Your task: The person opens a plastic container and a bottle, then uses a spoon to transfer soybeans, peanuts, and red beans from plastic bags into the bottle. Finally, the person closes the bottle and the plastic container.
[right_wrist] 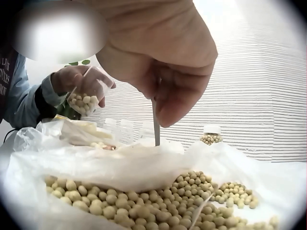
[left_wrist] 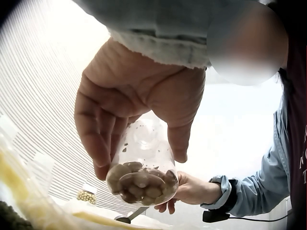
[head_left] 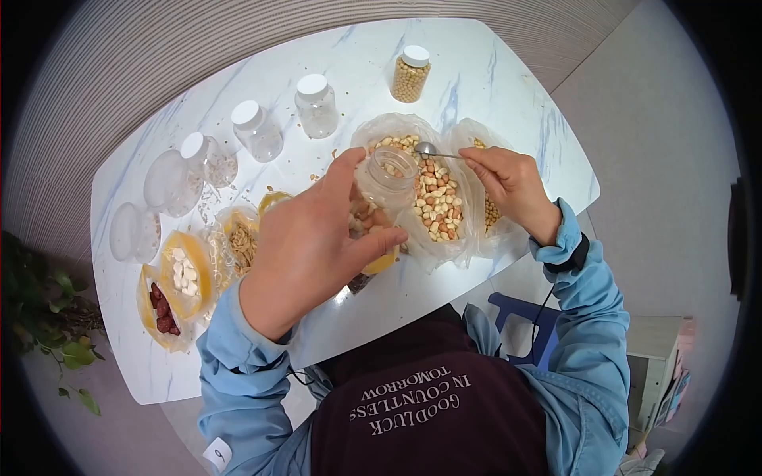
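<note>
The left hand (head_left: 313, 234) grips a clear open-mouthed jar (head_left: 386, 178) around its sides, tilted above the bag of peanuts. Peanuts (left_wrist: 144, 184) lie in the lower part of this jar in the left wrist view. Between thumb and fingers the right hand (head_left: 512, 186) pinches the handle of a metal spoon (head_left: 427, 148), whose bowl is over the peanuts (head_left: 438, 198) in their plastic bag, close to the jar's mouth. Whether the spoon holds anything cannot be told.
Right of the peanuts is a bag of soybeans (right_wrist: 144, 206). A white-lidded jar of soybeans (head_left: 410, 75) stands at the back. Several clear jars (head_left: 317, 107) line the left back. Bags with red dates (head_left: 164, 311), white pieces (head_left: 185, 274) and brownish dried strips (head_left: 243, 244) lie left.
</note>
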### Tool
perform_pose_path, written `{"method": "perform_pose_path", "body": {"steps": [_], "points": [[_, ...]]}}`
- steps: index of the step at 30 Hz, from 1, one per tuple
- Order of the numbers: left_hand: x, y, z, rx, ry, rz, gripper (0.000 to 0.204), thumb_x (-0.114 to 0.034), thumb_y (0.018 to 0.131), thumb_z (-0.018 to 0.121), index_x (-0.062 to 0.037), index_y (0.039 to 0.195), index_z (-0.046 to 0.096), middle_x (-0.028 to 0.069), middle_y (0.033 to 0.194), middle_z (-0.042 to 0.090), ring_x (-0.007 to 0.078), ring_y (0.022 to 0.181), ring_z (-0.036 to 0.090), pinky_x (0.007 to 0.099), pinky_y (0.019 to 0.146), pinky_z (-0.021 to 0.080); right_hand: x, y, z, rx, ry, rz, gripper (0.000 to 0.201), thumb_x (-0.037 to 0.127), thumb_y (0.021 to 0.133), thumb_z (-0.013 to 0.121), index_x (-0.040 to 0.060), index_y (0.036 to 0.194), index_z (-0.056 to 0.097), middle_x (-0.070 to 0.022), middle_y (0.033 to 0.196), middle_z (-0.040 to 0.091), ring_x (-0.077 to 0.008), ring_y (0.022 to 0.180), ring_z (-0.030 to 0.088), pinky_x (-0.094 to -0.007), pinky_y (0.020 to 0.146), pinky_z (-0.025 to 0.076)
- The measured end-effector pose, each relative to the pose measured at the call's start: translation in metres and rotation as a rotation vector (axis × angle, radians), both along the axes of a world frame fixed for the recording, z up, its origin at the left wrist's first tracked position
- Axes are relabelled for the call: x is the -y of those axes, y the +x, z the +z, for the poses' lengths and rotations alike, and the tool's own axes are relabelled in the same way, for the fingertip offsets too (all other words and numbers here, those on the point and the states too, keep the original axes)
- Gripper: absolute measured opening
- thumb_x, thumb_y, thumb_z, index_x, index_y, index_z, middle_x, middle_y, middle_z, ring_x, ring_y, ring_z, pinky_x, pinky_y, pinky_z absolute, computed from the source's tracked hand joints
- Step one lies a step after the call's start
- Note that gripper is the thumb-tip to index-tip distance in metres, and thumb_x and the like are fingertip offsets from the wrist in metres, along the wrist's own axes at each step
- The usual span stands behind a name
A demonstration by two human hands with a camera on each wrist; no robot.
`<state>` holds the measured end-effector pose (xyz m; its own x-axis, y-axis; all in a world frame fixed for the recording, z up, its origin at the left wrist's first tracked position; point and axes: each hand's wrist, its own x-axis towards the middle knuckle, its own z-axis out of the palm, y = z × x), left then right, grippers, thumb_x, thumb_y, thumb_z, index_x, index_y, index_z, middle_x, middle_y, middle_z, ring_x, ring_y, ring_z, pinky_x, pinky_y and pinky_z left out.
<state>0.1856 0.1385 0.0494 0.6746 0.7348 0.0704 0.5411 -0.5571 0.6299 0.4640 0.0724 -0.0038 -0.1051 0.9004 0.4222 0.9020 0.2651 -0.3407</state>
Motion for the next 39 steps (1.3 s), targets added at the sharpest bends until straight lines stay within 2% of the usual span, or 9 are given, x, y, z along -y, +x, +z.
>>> {"method": "perform_pose_path", "body": {"steps": [4,7,10,13,19,22,28,34,39], "points": [[0.000,0.000,-0.004,0.010,0.052,0.010,0.079,-0.035,0.066,0.080,-0.0047,0.129,0.044,0.0158,0.089,0.067,0.0320,0.078,0.067,0.0363,0.067,0.052,0.000,0.003,-0.010,0.013,0.055,0.049,0.017,0.008,0.089,0.059,0.0012,0.102,0.066,-0.0124,0.079,0.068,-0.0185,0.064,0.063,-0.0275,0.059,0.049],[-0.001,-0.001,-0.005,0.014,0.059,0.009,0.079,-0.035,0.066,0.080,-0.0047,0.129,0.044,0.0156,0.089,0.067,0.0318,0.078,0.067,0.0363,0.068,0.052,0.008,0.002,-0.001,-0.183,-0.125,-0.043,0.016,0.007,0.086,0.059,0.0013,0.100,0.067,-0.0128,0.079,0.067,-0.0231,0.063,0.065,-0.0299,0.058,0.051],[-0.001,0.000,-0.005,0.010,0.060,0.003,0.079,-0.035,0.067,0.080,-0.0049,0.129,0.044,0.0154,0.089,0.067,0.0316,0.078,0.067,0.0363,0.068,0.052,0.012,0.004,0.007,-0.466,-0.363,-0.131,0.018,0.008,0.090,0.056,-0.0015,0.101,0.066,-0.0076,0.073,0.066,-0.0135,0.060,0.062,-0.0264,0.056,0.050],[-0.001,0.000,-0.005,0.000,0.042,0.004,0.078,-0.035,0.067,0.080,-0.0049,0.129,0.044,0.0151,0.089,0.067,0.0314,0.078,0.067,0.0363,0.068,0.052,0.012,0.003,0.006,-0.696,-0.439,-0.166,0.020,0.009,0.092,0.053,-0.0045,0.102,0.064,-0.0046,0.071,0.064,-0.0078,0.060,0.058,-0.0228,0.055,0.049],[-0.001,0.000,-0.004,-0.001,0.032,0.007,0.077,-0.033,0.067,0.080,-0.0052,0.129,0.044,0.0140,0.089,0.068,0.0306,0.078,0.067,0.0363,0.068,0.051,0.007,0.007,0.003,-1.132,-0.589,-0.360,0.022,0.012,0.093,0.052,-0.0062,0.102,0.062,-0.0092,0.072,0.065,-0.0108,0.057,0.061,-0.0218,0.052,0.052],[-0.001,0.000,-0.003,-0.007,0.041,0.007,0.077,-0.033,0.067,0.080,-0.0059,0.129,0.044,0.0138,0.089,0.068,0.0306,0.078,0.067,0.0362,0.068,0.051,0.007,0.018,-0.002,-1.253,-0.565,-0.300,0.023,0.015,0.096,0.049,-0.0034,0.100,0.062,-0.0099,0.073,0.067,-0.0128,0.054,0.063,-0.0209,0.051,0.053],[0.000,0.000,-0.004,-0.020,0.041,-0.006,0.077,-0.035,0.067,0.080,-0.0066,0.129,0.044,0.0147,0.087,0.067,0.0314,0.076,0.066,0.0366,0.066,0.051,0.011,0.024,0.013,-1.311,-0.432,-0.265,0.024,0.013,0.095,0.047,-0.0057,0.103,0.060,-0.0126,0.075,0.067,-0.0152,0.060,0.065,-0.0229,0.052,0.055],[0.001,0.001,-0.006,-0.032,0.046,-0.025,0.079,-0.036,0.067,0.080,-0.0053,0.130,0.044,0.0155,0.083,0.067,0.0313,0.074,0.065,0.0369,0.064,0.050,0.017,0.020,0.042,-1.274,-0.321,-0.055,0.025,0.013,0.096,0.046,-0.0047,0.106,0.060,-0.0116,0.076,0.068,-0.0150,0.061,0.066,-0.0227,0.053,0.055],[0.003,0.003,-0.005,-0.050,0.044,-0.036,0.080,-0.037,0.067,0.080,-0.0041,0.131,0.044,0.0163,0.084,0.067,0.0316,0.075,0.066,0.0367,0.065,0.050,0.024,-0.006,0.064,-1.181,-0.265,0.007,0.025,0.013,0.096,0.047,-0.0043,0.107,0.061,-0.0118,0.077,0.068,-0.0141,0.061,0.066,-0.0222,0.054,0.055]]}}
